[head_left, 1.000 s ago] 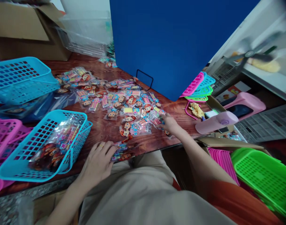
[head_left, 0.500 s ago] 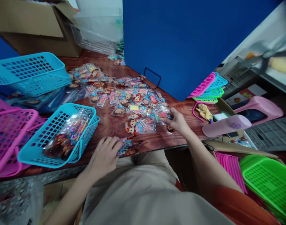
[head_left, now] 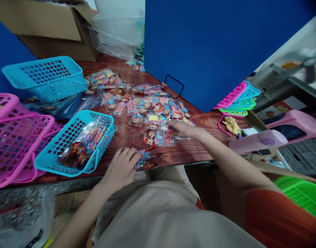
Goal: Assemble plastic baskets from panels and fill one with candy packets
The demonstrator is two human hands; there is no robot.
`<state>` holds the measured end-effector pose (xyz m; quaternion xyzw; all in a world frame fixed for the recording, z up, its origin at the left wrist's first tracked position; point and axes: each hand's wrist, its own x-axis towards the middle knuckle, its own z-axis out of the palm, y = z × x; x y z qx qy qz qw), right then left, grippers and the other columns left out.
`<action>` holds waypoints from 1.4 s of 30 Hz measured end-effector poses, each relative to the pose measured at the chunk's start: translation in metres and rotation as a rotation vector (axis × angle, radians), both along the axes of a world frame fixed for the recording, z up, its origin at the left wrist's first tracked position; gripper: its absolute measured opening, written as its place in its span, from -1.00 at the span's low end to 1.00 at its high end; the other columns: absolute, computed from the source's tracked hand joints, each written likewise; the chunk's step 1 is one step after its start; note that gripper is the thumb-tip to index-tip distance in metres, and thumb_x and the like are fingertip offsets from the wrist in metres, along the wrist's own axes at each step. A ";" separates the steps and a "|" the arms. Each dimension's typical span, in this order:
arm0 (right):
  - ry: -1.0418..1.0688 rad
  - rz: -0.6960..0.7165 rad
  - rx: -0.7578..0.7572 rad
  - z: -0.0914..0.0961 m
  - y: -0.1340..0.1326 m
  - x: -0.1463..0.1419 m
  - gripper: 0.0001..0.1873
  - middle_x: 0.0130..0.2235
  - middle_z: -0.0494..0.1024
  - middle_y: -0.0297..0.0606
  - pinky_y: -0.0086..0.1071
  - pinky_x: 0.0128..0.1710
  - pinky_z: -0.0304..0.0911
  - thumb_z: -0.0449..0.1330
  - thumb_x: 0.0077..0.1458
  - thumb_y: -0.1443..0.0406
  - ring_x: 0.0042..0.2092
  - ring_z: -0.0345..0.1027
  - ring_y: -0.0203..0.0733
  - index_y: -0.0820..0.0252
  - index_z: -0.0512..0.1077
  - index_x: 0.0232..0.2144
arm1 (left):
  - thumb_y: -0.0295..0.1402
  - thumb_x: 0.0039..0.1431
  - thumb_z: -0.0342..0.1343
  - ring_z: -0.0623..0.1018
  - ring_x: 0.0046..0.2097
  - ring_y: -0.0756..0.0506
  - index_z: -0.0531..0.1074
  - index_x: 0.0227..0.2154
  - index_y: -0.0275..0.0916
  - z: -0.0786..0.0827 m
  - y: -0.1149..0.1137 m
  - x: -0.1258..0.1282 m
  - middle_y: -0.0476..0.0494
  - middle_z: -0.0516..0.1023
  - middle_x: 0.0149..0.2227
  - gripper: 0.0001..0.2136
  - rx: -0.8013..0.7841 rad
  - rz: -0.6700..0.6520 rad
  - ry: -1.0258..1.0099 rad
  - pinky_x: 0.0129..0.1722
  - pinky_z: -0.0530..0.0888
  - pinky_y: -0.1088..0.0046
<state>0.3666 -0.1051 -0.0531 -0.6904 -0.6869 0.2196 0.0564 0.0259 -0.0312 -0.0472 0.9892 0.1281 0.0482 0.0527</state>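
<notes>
Several small clear packets with cartoon faces (head_left: 147,103) lie scattered over the wooden table (head_left: 127,136). My left hand (head_left: 121,167) rests at the table's front edge, its fingers laid flat on a small stack of packets (head_left: 145,162). Farther out, my right hand (head_left: 185,130) stretches over the near edge of the pile, its fingers extended and touching packets there. A tilted light-blue basket (head_left: 77,143) to the left of my left hand holds a bundle of packets.
Pink baskets (head_left: 15,137) stack at the left, with another blue basket (head_left: 46,77) behind. A cardboard box (head_left: 51,27) and clear trays (head_left: 114,38) stand at the back. A blue panel (head_left: 212,44) rises on the right, with stacked baskets (head_left: 235,98) and a pink device (head_left: 256,141).
My right hand has moved left from the pile's right side toward its near middle. The view has shifted, so everything sits farther right. My left hand has stayed on its stack.
</notes>
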 end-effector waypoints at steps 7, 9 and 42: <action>-0.081 -0.225 0.173 0.006 -0.028 0.019 -0.76 -0.24 0.53 -0.14 -0.28 -0.09 0.19 0.34 -0.05 0.19 -0.14 0.36 -0.03 0.21 0.46 -0.35 | -0.52 -0.01 0.08 0.37 -0.05 -0.26 0.39 -0.13 -0.25 -0.001 0.000 0.001 -0.23 0.43 -0.06 -0.68 0.005 -0.007 0.003 0.01 0.33 0.14; 0.034 -0.334 0.349 0.010 -0.037 0.023 -0.69 -0.30 0.49 -0.18 -0.27 -0.12 0.19 0.31 -0.03 0.07 -0.18 0.35 -0.06 0.20 0.43 -0.43 | -0.52 -0.01 0.08 0.37 -0.05 -0.26 0.39 -0.13 -0.25 -0.001 0.000 0.001 -0.23 0.43 -0.06 -0.68 0.013 -0.009 -0.002 0.01 0.32 0.13; 0.630 -0.907 0.617 -0.031 -0.065 -0.081 -0.62 -0.35 0.50 -0.29 -0.26 -0.24 0.34 0.30 -0.07 0.04 -0.31 0.39 -0.16 0.15 0.35 -0.31 | -0.49 0.03 0.08 0.37 -0.06 -0.23 0.41 -0.12 -0.26 0.001 0.001 0.003 -0.25 0.42 -0.07 -0.70 -0.034 -0.068 0.003 0.03 0.31 0.13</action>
